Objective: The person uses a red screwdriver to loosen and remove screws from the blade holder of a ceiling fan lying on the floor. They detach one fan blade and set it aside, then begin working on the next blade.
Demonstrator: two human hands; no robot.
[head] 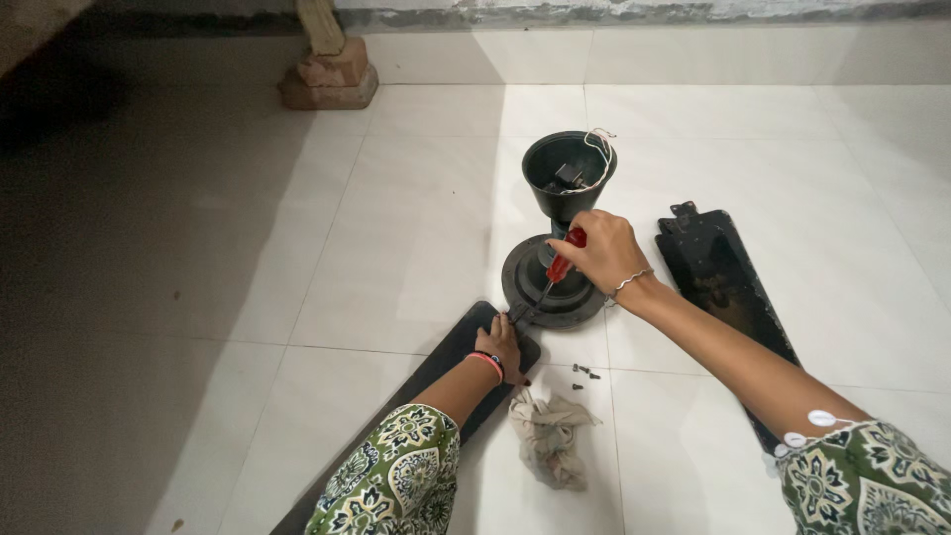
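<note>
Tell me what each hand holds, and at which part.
The right hand grips a screwdriver by its red handle. The left hand grasps nothing; it presses flat on the dark fan blade near its inner end.

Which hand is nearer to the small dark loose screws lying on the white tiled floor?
Left. The left hand rests on the black fan blade, just left of the screws. The right hand grips the red-handled screwdriver higher up.

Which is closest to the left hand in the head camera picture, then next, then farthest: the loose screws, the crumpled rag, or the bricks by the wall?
From the left hand:
1. Loose screws, on the tile just to its right.
2. Crumpled rag, on the floor below the hand, only a little farther than the screws.
3. Bricks, far up by the wall, to the left.
</note>
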